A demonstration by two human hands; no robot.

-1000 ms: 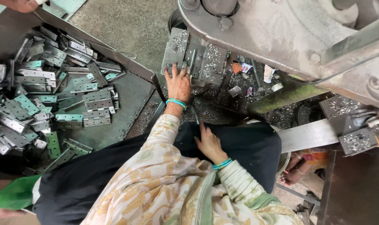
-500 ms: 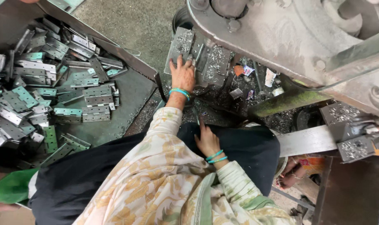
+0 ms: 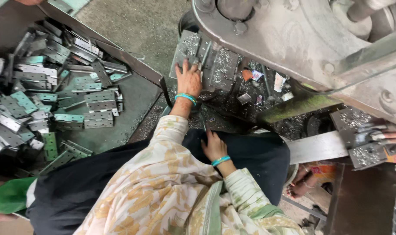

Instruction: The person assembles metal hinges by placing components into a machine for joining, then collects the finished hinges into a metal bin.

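My left hand [image 3: 189, 80], with a turquoise bangle at the wrist, lies palm down on the grey metal plates [image 3: 193, 52] of a press bed. Its fingers are spread and touch a flat hinge-like piece; nothing is gripped. My right hand [image 3: 213, 146], also wearing a turquoise bangle, rests on the dark cloth over my lap [image 3: 250, 152]. Its fingers are extended toward the bed's near edge, and I see nothing held in it. Both sleeves have a pale floral print.
A dark tray [image 3: 137, 93] on the left holds several grey and green hinge leaves [image 3: 67, 95]. The heavy machine body [image 3: 302, 39] overhangs the bed, which is littered with metal chips [image 3: 250, 95]. Another person's hand [image 3: 394, 137] touches a metal part at the right edge.
My left hand has slid a little farther up onto the plates. My right hand stays on my lap.
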